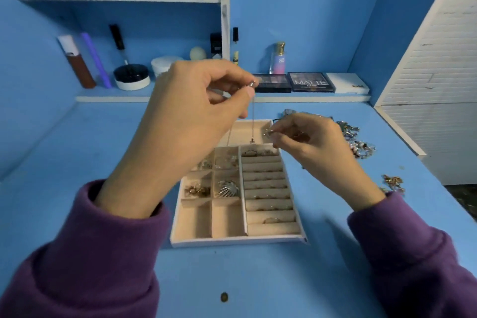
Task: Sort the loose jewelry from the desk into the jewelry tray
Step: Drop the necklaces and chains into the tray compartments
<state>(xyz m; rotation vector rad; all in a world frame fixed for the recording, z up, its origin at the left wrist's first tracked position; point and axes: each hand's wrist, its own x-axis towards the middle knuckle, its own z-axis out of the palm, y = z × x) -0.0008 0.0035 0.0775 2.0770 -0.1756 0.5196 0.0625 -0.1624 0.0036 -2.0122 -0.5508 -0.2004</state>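
The tray [233,241] lies flat on the blue desk [258,281], in the middle of the view. Above its far half the left hand [196,111] is raised, and its thumb and first finger pinch closed on the top of a thin necklace [253,121]. The chain hangs down from this pinch in two strands, and a small pendant [252,140] at the bottom hangs over the long far compartment of the tray; I cannot tell if it touches the floor there. The right hand [309,142] is over the far right corner of the tray, lower than the left one. Its fingertips pinch a small silver piece [268,133]; it is too small to say if it belongs to the necklace. In the left half of the tray, one small compartment holds gold earrings [196,190] and the one beside it holds a silver shell-shaped piece [228,188]. The right half of the tray has padded rolls, and a ring [270,220] sits between the near ones. To the right of the tray, partly behind the right hand, a pile of loose jewelry [360,143] lies on the desk, and a smaller heap [392,182] lies further right. Behind the tray, two makeup palettes [311,82] lie on a low ledge.
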